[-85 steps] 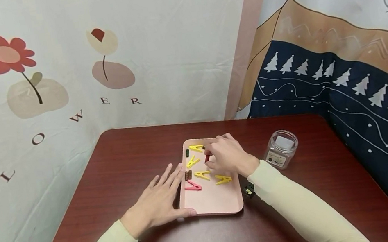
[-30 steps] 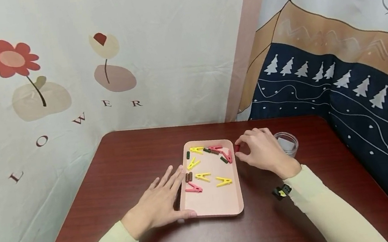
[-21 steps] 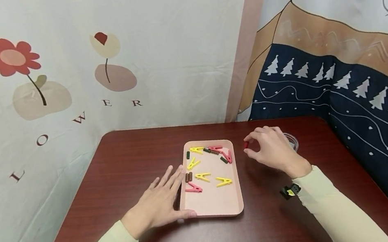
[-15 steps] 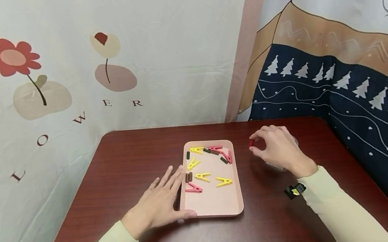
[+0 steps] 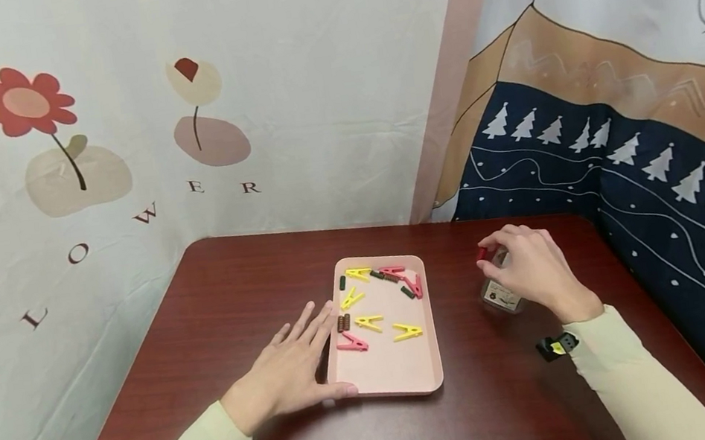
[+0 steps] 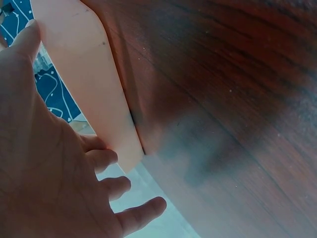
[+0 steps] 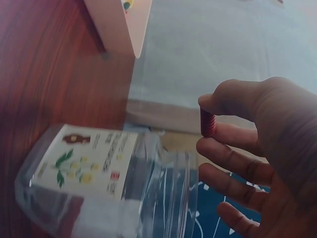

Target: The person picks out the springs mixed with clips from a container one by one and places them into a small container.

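My left hand (image 5: 286, 364) lies with spread fingers along the left side of a pink tray (image 5: 388, 376), its thumb at the near edge. In the left wrist view the fingertips and thumb touch the tray's outer wall (image 6: 94, 74). My right hand (image 5: 535, 266) pinches a small red ribbed spring (image 7: 207, 124) between thumb and fingers. It is above a clear jar (image 5: 500, 297), partly covering it in the head view. The right wrist view shows the spring just beside the jar's mouth, and a printed label (image 7: 84, 161) on the jar.
In the tray lie several yellow clothespins (image 5: 406, 330), pink-red clothespins (image 5: 352, 342), dark green springs (image 5: 408, 292) and brown springs (image 5: 343, 323). A dark red-brown table (image 5: 252, 279) carries everything. Printed curtains (image 5: 323, 104) hang behind and at the right.
My right hand has taken the red spring from the tray and carried it right to the jar. The left hand stays at the tray.
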A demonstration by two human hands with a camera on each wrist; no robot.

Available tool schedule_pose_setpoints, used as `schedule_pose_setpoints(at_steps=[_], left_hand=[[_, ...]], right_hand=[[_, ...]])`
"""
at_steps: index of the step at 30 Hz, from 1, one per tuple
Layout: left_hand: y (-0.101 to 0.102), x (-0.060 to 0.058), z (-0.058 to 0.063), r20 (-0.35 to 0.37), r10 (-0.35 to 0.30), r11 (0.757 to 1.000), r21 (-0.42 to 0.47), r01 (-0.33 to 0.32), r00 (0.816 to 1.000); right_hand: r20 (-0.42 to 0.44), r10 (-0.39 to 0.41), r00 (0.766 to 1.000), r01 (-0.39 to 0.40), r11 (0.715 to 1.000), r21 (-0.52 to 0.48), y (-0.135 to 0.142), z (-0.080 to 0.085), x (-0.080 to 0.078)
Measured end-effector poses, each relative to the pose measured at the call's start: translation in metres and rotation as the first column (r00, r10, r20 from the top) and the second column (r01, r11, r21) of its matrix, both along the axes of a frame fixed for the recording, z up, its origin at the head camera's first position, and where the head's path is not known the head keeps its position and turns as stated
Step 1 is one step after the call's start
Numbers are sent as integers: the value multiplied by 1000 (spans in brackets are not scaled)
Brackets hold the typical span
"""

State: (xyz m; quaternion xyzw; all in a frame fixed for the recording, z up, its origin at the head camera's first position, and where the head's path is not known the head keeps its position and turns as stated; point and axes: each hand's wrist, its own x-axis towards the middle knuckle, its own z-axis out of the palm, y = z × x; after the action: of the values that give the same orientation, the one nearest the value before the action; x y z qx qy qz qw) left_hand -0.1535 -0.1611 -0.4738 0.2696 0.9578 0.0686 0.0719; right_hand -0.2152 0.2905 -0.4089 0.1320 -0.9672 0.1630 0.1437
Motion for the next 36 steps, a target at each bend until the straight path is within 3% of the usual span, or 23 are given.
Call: schedule_pose_setpoints(at_steps=[13, 24, 36], left_hand=[[1, -1, -1, 9, 5, 1000, -5, -5, 1000], [0, -2, -1, 11, 6, 1000, -10, -6, 1000], [-1, -3, -2, 16, 4, 1000, -9, -4, 1000]], right_hand=[[64, -101, 993, 107, 990, -93, 33, -1, 6], [118, -117, 986, 132, 983, -125, 44, -4, 11], [80, -116, 990, 125, 985, -122, 46, -8, 14]])
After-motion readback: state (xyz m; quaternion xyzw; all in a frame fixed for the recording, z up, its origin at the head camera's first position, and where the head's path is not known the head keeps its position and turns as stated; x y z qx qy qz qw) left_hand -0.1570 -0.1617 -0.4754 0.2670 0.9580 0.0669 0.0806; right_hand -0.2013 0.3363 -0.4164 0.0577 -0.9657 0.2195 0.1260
